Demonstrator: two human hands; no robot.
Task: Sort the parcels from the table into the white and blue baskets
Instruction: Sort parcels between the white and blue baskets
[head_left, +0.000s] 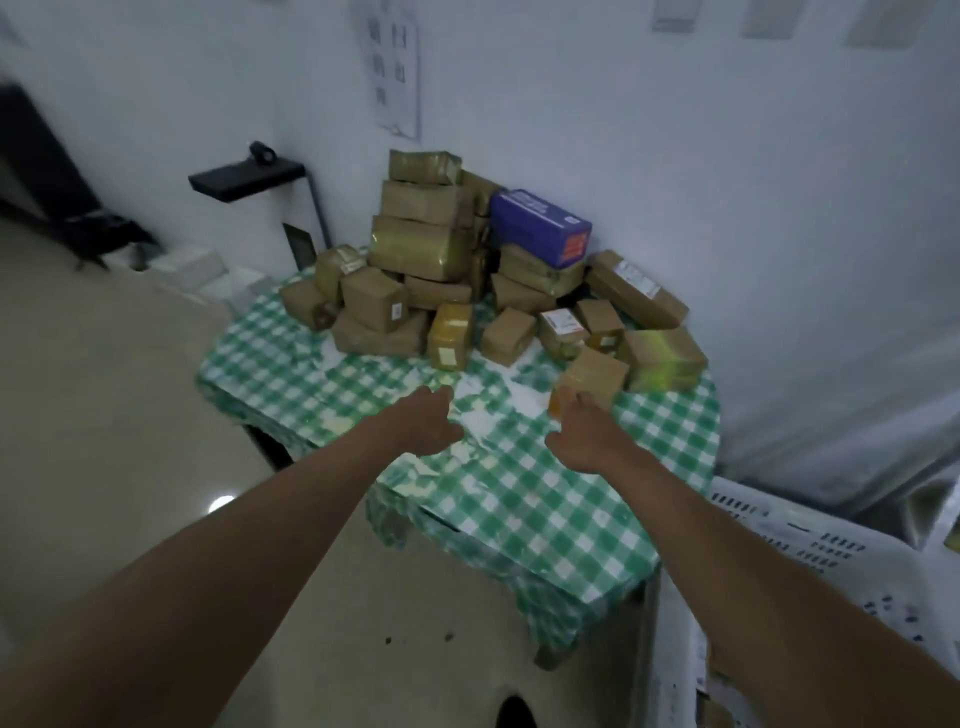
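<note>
A heap of brown taped parcels (421, 249), with one blue box (540, 223) on top, fills the far corner of a table under a green-and-white checked cloth (519, 499). My right hand (582, 436) stretches forward, its fingertips at the near face of a small brown parcel (597, 376) at the front of the heap, thumb spread away from it. My left hand (426, 421) hovers over bare cloth, fingers relaxed, holding nothing. The rim of a white perforated basket (810, 545) shows at the lower right. No blue basket is in view.
White walls close the table in behind and to the right. A black shelf (244, 176) hangs on the wall at the left. Pale floor (104, 415) lies to the left of the table. The picture is dim and a little blurred.
</note>
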